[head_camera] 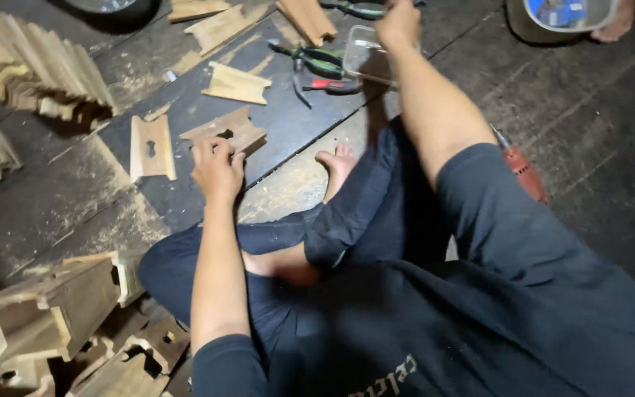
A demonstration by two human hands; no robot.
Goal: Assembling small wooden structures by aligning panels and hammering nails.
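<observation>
Wood block (223, 132), notched, with a dark slot cut into its top face, lies flat on the dark plank floor (597, 132) just ahead of the person's crossed legs. Left hand (217, 170) rests on the near edge of this block, fingers curled over it, thumb side toward the slot; grip looks like a light hold rather than a full clamp. Right hand (398, 26) reaches far forward to a clear plastic tub (365, 55) and covers its far rim; fingers are bent down at the rim, but whether they pinch it or only touch it cannot be told.

Just left of the held block lies a second flat wood piece (151, 147) with a keyhole-shaped slot, apart from it. A third cut piece (237, 83) lies farther off, toward the tub. Pliers (317, 60) with green handles and a red-handled tool (331, 85) lie touching or nearly touching the tub's left side. Sawdust is scattered over the planks around the blocks.

Stacked moulded timber (34, 62) sits at upper left; more profiled offcuts (45, 316) are piled at lower left beside the person's knee. A reddish power drill (523, 170) shows partly behind the right arm. One bare foot (338, 167) rests on the floor near the block.
</observation>
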